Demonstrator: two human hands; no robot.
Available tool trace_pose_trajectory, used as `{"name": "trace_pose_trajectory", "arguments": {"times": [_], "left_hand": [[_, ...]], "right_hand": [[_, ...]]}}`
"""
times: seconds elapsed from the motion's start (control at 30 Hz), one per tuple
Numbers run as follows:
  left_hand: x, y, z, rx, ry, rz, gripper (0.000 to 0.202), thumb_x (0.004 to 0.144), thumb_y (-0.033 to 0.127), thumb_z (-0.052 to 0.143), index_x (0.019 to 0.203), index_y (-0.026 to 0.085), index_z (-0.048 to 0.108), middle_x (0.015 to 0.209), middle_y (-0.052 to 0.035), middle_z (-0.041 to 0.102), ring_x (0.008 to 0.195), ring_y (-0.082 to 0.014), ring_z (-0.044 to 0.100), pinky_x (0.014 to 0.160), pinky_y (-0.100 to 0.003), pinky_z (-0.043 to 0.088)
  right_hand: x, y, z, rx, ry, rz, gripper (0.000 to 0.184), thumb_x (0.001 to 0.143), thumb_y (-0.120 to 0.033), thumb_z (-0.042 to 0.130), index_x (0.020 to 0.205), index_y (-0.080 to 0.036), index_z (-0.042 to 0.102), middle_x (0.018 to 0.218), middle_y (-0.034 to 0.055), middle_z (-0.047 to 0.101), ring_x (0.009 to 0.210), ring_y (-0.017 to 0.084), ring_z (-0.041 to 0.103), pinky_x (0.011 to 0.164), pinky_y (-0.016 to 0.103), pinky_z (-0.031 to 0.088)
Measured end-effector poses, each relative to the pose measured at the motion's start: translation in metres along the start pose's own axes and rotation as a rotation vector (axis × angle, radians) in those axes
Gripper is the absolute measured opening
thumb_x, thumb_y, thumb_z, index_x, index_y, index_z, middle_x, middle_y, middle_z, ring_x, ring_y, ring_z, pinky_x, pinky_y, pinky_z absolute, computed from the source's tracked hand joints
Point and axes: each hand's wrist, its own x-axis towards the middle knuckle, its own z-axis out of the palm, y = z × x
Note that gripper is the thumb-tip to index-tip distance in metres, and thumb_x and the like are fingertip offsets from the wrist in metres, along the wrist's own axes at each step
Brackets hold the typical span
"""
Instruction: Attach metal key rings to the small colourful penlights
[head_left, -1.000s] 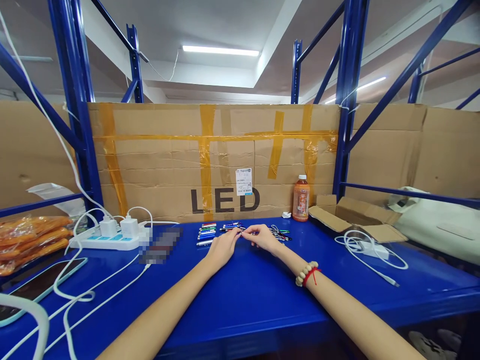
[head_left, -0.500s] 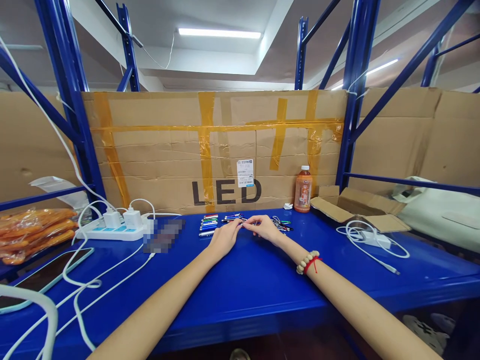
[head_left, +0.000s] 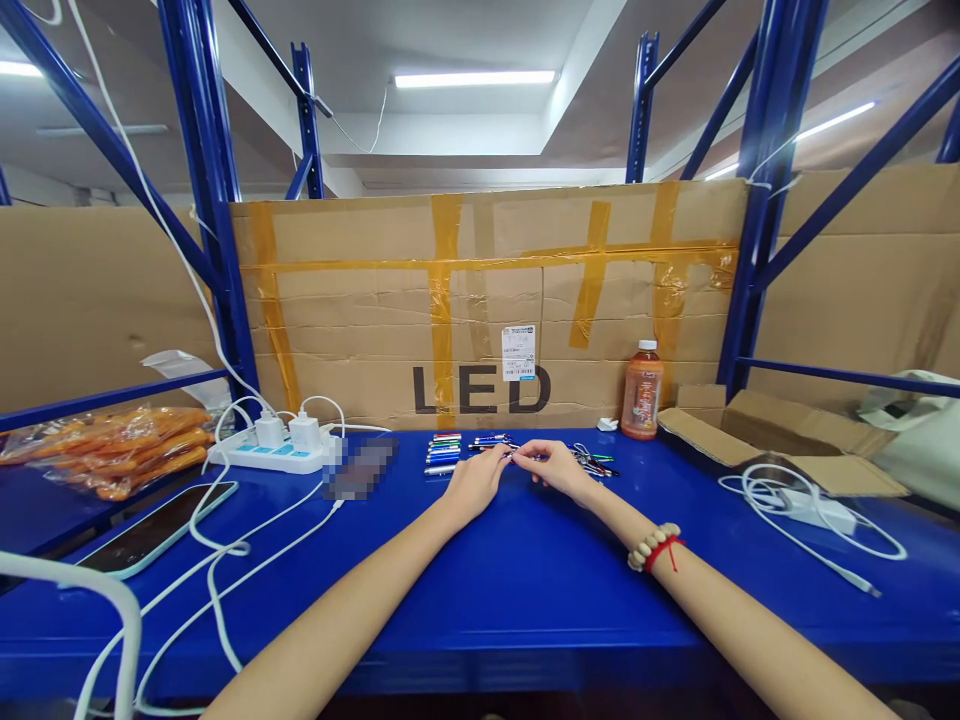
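My left hand (head_left: pixel 478 482) and my right hand (head_left: pixel 553 468) meet fingertip to fingertip over the back of the blue table. Both are closed in a pinch around something small and thin that I cannot make out. Left of my left hand lies a row of pens (head_left: pixel 443 456) in silver, blue, green and red. More pens (head_left: pixel 491 440) lie just behind the hands. Beside my right hand, partly hidden by it, is a loose pile of thin pens or pen parts (head_left: pixel 598 463), one with green on it.
A bottle of orange drink (head_left: pixel 642 392), an open cardboard box (head_left: pixel 772 430) and a coiled white cable (head_left: pixel 817 515) stand or lie on the right. A power strip (head_left: pixel 281 457), a phone (head_left: pixel 154 530) and white cords occupy the left. Behind rises a taped cardboard wall (head_left: pixel 360 330).
The view has turned slightly left, so everything sits farther right in the picture. Both hands keep their pinch at the same spot over the table.
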Motion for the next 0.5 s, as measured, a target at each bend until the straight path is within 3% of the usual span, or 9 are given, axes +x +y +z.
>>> {"name": "trace_pose_trajectory", "arguments": {"times": [0.5], "left_hand": [[0.0002, 0.0013, -0.0008, -0.001, -0.02, -0.011, 0.03, 0.091, 0.03, 0.024, 0.109, 0.024, 0.046, 0.109, -0.0028, 0.057, 0.099, -0.0179, 0.054, 0.073, -0.026, 0.043]], "right_hand": [[-0.0001, 0.0007, -0.0007, -0.015, 0.004, -0.014, 0.04, 0.062, -0.048, 0.061, 0.075, -0.01, 0.061, 0.051, -0.0011, 0.05, 0.04, 0.003, 0.041, 0.036, 0.013, 0.031]]}}
